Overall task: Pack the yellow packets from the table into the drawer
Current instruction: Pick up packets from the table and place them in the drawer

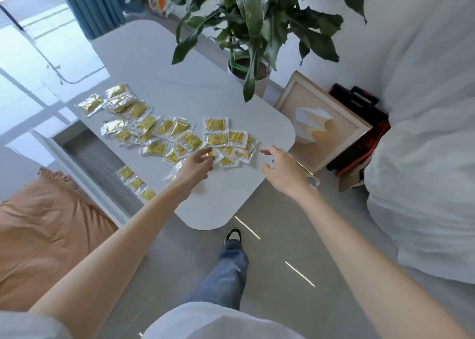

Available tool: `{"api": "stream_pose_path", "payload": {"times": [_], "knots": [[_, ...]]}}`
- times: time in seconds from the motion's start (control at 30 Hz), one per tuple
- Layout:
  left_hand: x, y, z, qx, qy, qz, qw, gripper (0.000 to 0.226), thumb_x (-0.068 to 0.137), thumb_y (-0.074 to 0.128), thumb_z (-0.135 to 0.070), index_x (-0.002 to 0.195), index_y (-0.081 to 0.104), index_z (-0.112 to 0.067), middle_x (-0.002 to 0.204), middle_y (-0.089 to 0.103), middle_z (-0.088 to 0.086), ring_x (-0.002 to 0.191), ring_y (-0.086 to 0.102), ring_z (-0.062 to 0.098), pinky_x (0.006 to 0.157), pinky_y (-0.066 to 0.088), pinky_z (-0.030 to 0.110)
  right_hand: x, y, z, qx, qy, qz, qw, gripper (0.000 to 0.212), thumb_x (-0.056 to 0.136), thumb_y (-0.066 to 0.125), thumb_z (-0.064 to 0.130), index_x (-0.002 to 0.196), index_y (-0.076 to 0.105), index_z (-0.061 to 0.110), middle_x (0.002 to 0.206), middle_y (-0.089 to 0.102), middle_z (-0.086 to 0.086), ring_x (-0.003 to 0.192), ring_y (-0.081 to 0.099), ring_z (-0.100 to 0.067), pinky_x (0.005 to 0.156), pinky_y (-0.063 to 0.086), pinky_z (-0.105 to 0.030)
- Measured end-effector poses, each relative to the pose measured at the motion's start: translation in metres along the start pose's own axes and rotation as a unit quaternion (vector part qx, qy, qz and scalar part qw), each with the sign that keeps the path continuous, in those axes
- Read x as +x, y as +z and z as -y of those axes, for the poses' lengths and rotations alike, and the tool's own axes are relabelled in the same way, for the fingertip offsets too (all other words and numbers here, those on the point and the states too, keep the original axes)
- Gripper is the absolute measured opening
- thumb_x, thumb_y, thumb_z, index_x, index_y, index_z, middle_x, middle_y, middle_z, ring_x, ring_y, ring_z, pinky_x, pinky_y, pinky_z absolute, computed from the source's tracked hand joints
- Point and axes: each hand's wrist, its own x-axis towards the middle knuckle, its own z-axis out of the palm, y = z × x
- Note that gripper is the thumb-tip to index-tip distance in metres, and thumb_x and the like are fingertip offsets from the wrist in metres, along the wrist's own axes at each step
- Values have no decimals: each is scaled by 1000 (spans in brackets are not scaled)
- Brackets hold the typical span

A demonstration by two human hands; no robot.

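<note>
Several yellow packets (164,130) with clear sealed edges lie scattered across the white table (159,61). Three more packets (136,183) lie in a row inside the open grey drawer (97,158) under the table's left side. My left hand (196,167) reaches over the near packets, its fingertips touching one packet (211,154); I cannot tell whether it grips it. My right hand (281,170) hovers open above the table's near right corner, just right of a small heap of packets (237,146), holding nothing.
A potted plant (252,71) with big leaves stands past the table's right edge. A framed picture (321,122) and a black-and-red case (359,128) lean on the floor at the right. White bedding (424,171) lies right, a tan cushion (43,236) left.
</note>
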Motion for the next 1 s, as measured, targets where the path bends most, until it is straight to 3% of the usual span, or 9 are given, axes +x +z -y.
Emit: {"api": "stream_pose_path", "payload": {"times": [0.23,0.43,0.53,0.7,0.83,1.0], "knots": [[95,28,-28,-21,-61,-48,997,41,96,47,-16,137,47,-18,113,58,1,96,57,17,88,48,32,104,-12,-19,-2,4,67,998,40,94,47,17,134,49,21,137,51,3,125,45,-21,96,43,-35],[153,47,-27,-75,-124,-112,983,43,96,44,-12,139,45,-13,108,57,7,87,52,19,69,44,25,184,-3,-39,-11,0,127,992,36,95,48,21,130,51,21,135,52,3,121,47,-20,93,45,-37],[175,57,-15,-96,-144,-132,976,43,97,42,-13,140,43,-13,127,56,10,84,54,18,70,43,26,223,10,-52,-23,-14,168,985,36,95,48,20,131,51,20,135,53,0,123,47,-20,94,43,-34],[206,82,11,-145,-180,-186,955,44,96,41,-12,141,42,-11,139,50,12,124,51,27,98,42,36,282,37,-77,-31,-16,227,973,37,94,50,19,131,50,20,135,52,-2,120,50,-20,90,43,-30],[226,108,34,-210,-213,-226,927,44,96,41,-13,140,43,-13,136,53,11,122,52,26,93,41,31,320,63,-96,-50,-21,258,965,38,95,50,18,132,49,20,137,51,0,122,49,-19,86,42,-27],[257,136,72,-257,-222,-283,897,42,96,43,-14,138,46,-17,135,54,6,119,53,23,91,42,30,360,114,-113,-79,-53,281,955,42,93,49,20,135,46,20,140,48,-1,125,48,-22,100,45,-39]]}}
